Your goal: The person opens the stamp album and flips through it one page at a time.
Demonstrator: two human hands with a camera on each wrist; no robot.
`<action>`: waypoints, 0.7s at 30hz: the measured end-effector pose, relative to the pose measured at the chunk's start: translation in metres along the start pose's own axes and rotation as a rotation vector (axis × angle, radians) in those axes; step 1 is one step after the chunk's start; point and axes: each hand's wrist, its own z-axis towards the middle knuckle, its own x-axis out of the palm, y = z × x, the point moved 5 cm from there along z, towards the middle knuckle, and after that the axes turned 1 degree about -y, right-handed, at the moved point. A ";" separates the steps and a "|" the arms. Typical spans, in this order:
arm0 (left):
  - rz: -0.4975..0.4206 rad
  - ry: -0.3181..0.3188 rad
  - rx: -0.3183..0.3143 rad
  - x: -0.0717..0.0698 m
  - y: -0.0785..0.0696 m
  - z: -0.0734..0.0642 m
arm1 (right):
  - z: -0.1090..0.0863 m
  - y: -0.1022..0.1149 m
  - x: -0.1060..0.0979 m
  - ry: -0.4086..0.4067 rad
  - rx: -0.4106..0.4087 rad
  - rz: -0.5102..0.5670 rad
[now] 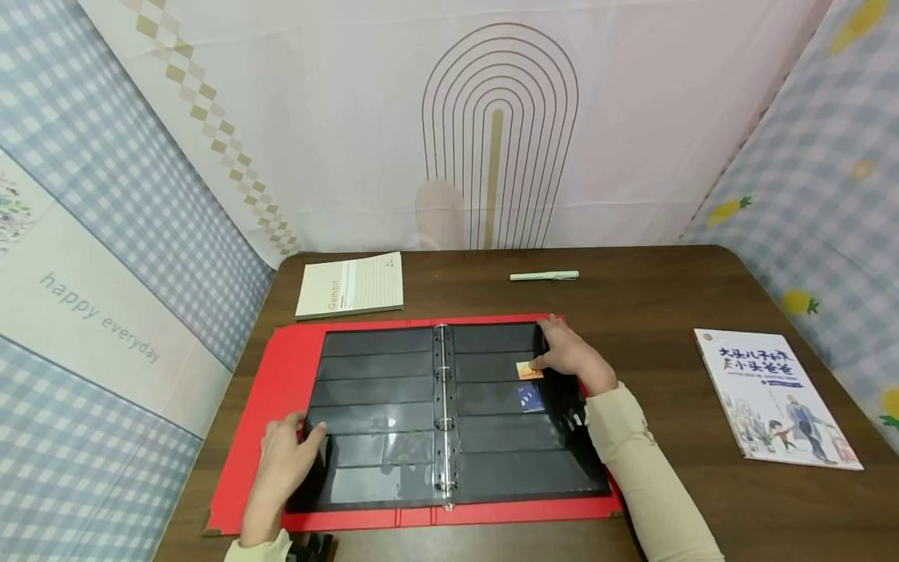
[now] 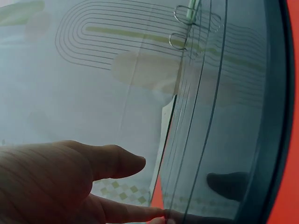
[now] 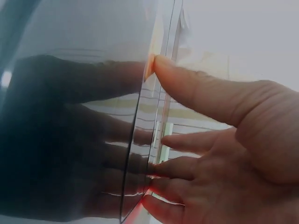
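Note:
An open ring-bound album with a red cover point(image 1: 256, 421) lies on the table, its black pocket pages point(image 1: 382, 390) split by metal rings point(image 1: 444, 425). Two small stamp-like pieces, an orange one point(image 1: 527, 371) and a blue one point(image 1: 531, 398), sit in the right page. My right hand point(image 1: 567, 350) rests on that page's upper right edge, fingers extended, thumb touching by the orange piece. At the left page's outer edge is my left hand point(image 1: 286, 460), its thumb raised and fingertips by the edge. Both hands' reflections show on the glossy pages in the wrist views.
Behind the album lie a pale notepad point(image 1: 351, 285) and a light green pen point(image 1: 544, 275). A white picture book point(image 1: 776, 398) is on the right of the brown table point(image 1: 653, 297). Patterned cloth hangs around three sides.

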 end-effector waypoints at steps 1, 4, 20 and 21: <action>0.012 -0.003 -0.001 0.000 -0.002 0.000 | 0.000 0.000 0.000 0.001 0.010 -0.001; 0.062 -0.017 -0.009 0.000 -0.006 -0.001 | -0.002 0.002 0.000 0.000 0.022 -0.022; 0.099 -0.052 0.138 0.018 -0.035 -0.006 | -0.005 0.014 -0.002 -0.070 0.002 -0.185; 0.106 -0.041 0.152 0.020 -0.037 -0.005 | -0.005 0.014 -0.002 -0.078 -0.001 -0.195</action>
